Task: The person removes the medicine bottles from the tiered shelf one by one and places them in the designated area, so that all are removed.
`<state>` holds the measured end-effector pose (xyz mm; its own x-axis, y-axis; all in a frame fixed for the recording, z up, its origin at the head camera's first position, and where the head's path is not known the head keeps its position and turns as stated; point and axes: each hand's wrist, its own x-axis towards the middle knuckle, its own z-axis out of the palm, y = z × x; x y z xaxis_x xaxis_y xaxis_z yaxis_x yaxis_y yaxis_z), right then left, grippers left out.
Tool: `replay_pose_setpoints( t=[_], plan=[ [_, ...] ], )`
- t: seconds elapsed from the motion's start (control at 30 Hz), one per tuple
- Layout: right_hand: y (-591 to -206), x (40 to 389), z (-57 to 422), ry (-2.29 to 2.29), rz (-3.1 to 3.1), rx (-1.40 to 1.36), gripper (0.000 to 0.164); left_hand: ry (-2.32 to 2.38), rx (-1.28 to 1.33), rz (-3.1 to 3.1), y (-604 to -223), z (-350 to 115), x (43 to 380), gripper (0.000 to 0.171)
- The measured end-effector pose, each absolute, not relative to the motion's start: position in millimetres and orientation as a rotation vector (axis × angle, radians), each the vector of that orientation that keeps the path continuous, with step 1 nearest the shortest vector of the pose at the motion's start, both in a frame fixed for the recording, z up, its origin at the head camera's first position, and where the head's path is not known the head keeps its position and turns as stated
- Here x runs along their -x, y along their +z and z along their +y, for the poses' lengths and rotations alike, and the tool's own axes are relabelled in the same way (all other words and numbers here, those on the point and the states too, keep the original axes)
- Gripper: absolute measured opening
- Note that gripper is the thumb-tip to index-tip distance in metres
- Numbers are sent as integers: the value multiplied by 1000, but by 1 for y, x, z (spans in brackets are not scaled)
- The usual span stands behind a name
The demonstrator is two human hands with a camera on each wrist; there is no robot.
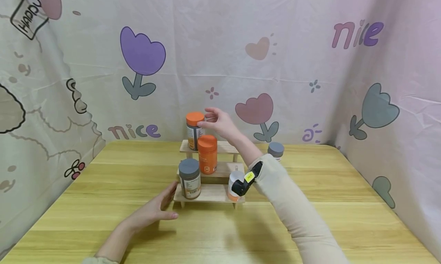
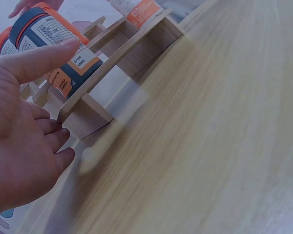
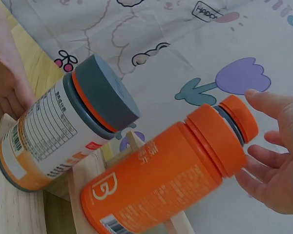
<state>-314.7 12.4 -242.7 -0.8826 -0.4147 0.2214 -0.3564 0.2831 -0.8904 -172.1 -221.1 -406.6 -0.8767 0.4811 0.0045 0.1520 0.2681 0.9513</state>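
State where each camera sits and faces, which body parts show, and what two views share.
Head: worn on the head, facing forward and down at the wooden stand; left hand, right hand and forearms show.
Left wrist: worn there, looking past the left hand at the stand's end and tabletop; part of the right hand shows.
Right wrist: worn there, looking at the orange bottle and patterned backdrop; both hands show.
Head and left wrist views share the white-and-orange bottle.

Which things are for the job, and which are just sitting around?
Part of the job, I think:
right hand, by the orange-lidded jar
left hand, at the wooden stand
orange jar, grey-lidded jar, white-and-orange jar

Probably just around:
second grey-lidded jar, off the stand, maybe for later
flowery cloth
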Motion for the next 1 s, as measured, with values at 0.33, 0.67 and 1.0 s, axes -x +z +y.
replay_pose_setpoints(
  t=[0.33, 0.67, 1.0],
  plan=[
    [-246, 318, -2, -1655, 2500, 733, 63, 1626, -580, 2275, -406, -221, 173, 99],
    [-250, 318, -10, -1622, 2569, 721, 63, 1617, -575, 2281, -406, -221, 171, 99],
    [-250, 317, -10, -1605, 2632, 718, 60, 1602, -574, 2302, -406, -220, 172, 99]
  ],
)
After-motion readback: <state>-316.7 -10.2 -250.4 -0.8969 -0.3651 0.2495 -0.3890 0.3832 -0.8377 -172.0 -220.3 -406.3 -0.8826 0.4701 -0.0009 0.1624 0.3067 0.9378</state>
